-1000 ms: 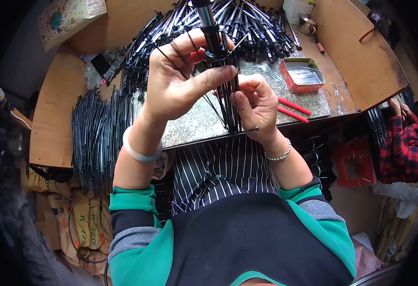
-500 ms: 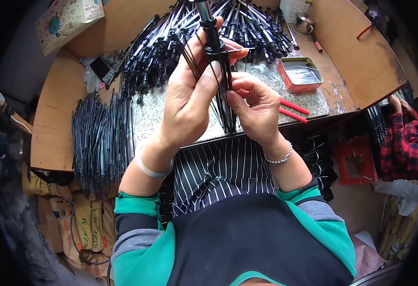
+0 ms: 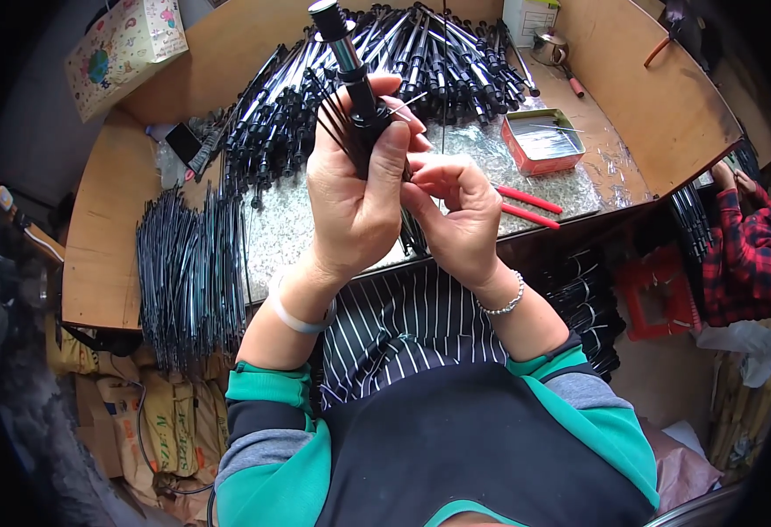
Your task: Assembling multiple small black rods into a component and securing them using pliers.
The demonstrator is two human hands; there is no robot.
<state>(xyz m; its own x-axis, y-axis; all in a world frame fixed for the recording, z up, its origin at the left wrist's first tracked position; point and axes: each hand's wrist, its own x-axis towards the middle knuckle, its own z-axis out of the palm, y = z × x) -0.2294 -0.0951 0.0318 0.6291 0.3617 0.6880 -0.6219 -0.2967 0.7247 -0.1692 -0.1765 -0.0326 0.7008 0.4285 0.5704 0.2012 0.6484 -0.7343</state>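
- Two bare hands met above the bench's near edge, over the striped apron (image 3: 420,325).
- Left hand (image 3: 359,202) was closed around a black umbrella frame (image 3: 354,83), held upright, its thin ribs fanning out beside the fingers.
- Right hand (image 3: 460,215) was curled, fingertips pinching at the ribs just beside the left.
- Red-handled pliers (image 3: 526,206) lay near a red tin (image 3: 542,140).

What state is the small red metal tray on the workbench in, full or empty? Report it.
Nearly empty: the small red metal tray shows its bare grey floor with only a few thin wires or pins lying across it.
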